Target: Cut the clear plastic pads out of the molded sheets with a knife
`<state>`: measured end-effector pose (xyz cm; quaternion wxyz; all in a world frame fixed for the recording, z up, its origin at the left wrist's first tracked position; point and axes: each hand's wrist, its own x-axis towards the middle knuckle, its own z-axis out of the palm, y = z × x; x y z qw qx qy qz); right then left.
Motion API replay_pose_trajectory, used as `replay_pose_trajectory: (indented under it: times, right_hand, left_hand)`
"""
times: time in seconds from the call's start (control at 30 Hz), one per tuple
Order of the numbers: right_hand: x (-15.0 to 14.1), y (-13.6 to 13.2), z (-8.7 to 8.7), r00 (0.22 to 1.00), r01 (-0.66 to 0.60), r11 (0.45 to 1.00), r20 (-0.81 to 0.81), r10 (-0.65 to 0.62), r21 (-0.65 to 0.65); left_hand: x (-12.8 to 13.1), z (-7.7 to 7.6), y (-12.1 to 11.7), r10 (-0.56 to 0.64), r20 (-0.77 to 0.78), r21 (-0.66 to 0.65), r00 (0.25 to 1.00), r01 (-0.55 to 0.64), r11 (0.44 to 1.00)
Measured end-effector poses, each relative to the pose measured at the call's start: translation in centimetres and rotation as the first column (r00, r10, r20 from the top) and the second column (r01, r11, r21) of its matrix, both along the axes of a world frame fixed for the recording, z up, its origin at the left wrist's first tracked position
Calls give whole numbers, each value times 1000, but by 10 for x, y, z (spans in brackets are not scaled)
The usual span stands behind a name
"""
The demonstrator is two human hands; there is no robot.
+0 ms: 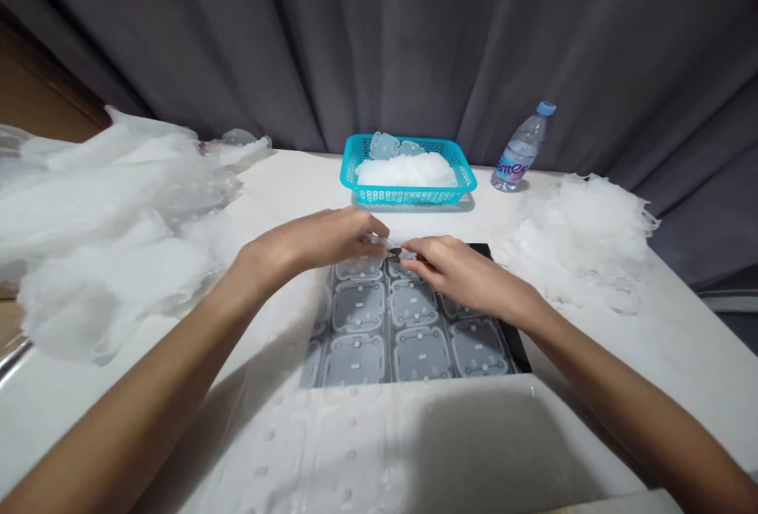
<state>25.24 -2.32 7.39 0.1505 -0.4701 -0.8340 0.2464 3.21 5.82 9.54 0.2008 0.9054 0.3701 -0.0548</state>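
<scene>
A translucent molded plastic sheet (358, 307) with rows of rounded-square shapes lies on the table, its far part over a black mat (516, 348) and its near part draped toward me. My left hand (347, 236) is closed at the sheet's far edge, thumb and fingers pinching the thin plastic. Close beside it, my right hand (453, 265) pinches the plastic at the same edge. A small dark gap shows between the two sets of fingertips. The fingers partly hide the plastic they hold.
Beyond my hands stands a turquoise basket (408, 196) holding white filmy material (408, 170) and clear molded pieces (384, 146). A water bottle (516, 157) stands right of it. Fluffy heaps of thin white film flank the table, a large left pile (112, 222) and a smaller right pile (586, 226). Grey curtain (391, 40) hangs behind.
</scene>
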Motion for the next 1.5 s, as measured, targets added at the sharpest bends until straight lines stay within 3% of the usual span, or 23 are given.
replay_pose_trajectory:
  times: [0.3,0.73,0.83,1.0,1.27,1.5]
  right_hand:
    - [6,10,-9,996,-90,996,4,90,18]
    - [8,11,-13,986,-163,985,53,160,54]
    - [15,12,-9,993,-115,993,-8,115,7]
    - [25,14,-1,990,-116,975,-103,97,-189]
    - [17,16,-5,986,-116,981,-139,95,-154]
    - [20,26,-11,954,-231,921,-259,151,-314]
  left_hand:
    - [-1,-3,1,3,-38,49,999,-1,999]
    - [-7,-8,15,-1,30,-66,1000,3,998]
    - [-9,-6,18,-3,65,-130,998,12,991]
    - [-12,-2,19,-20,119,-203,993,44,978]
    - [-10,0,16,-23,121,-194,992,46,980]
    - [-7,1,12,-46,133,-226,990,76,971]
